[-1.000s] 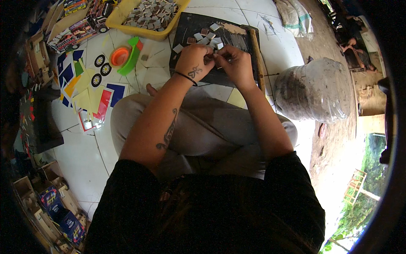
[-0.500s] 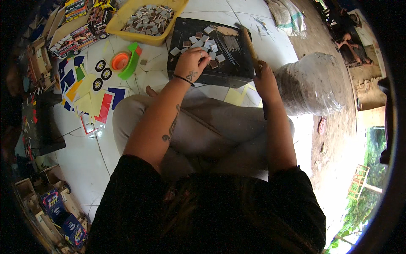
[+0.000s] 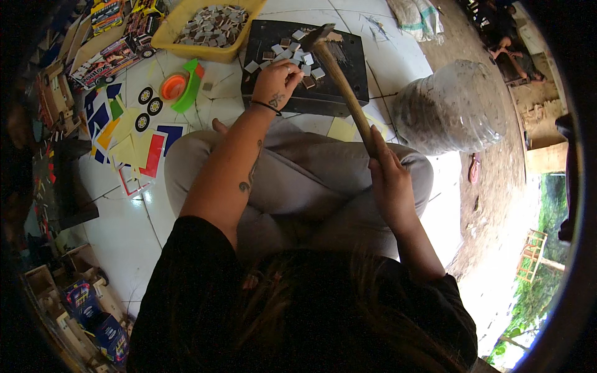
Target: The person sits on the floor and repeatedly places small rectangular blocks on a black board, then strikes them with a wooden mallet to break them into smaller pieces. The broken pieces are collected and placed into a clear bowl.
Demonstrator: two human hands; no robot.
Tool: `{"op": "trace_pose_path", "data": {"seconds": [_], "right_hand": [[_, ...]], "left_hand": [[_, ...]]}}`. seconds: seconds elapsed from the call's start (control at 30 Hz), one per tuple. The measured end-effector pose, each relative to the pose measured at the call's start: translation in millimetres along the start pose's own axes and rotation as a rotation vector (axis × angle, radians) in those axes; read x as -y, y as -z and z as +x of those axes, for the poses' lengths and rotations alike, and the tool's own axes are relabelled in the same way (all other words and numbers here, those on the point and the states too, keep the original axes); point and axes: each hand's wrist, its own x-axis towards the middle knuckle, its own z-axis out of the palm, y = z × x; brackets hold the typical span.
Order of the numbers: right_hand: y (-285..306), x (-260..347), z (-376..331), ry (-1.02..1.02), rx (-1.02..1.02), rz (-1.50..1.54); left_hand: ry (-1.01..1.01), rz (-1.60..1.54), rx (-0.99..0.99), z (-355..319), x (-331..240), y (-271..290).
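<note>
My left hand (image 3: 273, 84) is over the near left part of a black box (image 3: 298, 102), thumb and fingertips pinched together. What the pinch holds, if anything, is too small to make out. Small square tiles (image 3: 278, 49), grey on one face and brown on others, lie loose around those fingers. My right hand (image 3: 393, 183), above my right knee, is wrapped round the lower end of a hammer (image 3: 346, 90) with a wooden handle. The hammer's head is raised over the box, to the right of the tiles. Thin nail-like pieces (image 3: 344, 57) lie on the box, partly behind the hammer.
A yellow tub (image 3: 205, 53) of similar tiles stands behind the box's left side. Leftward lie an orange and green tape dispenser (image 3: 183, 93), black toy wheels (image 3: 148, 105), coloured sheets (image 3: 151, 155) and toy trucks (image 3: 112, 62). A large plastic-wrapped bundle (image 3: 448, 109) stands right.
My right hand has drawn back toward me, swinging the hammer so its head has moved left over the box. My left hand has barely shifted and stays pinched.
</note>
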Motion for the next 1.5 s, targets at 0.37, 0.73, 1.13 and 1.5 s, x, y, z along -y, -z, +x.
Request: {"op": "trace_pose_path", "data": {"seconds": [0.37,0.73,1.13,1.5], "right_hand": [[3,-5,3,0.054,-0.013,-0.039],[8,-8,5,-0.076,0.016,0.099],[1,-9,-5,0.009,0.035,-0.051],[1,-11,-3,0.095,-0.026,0.029]], "left_hand": [[0.001,-0.019,0.008,0,4,0],[-0.109,0.058,-0.057,-2,-4,-1],[-0.136,0.316,-0.017,-9,-7,-9],[-0.118,0.341,-0.009,-10,-5,-12]]}}
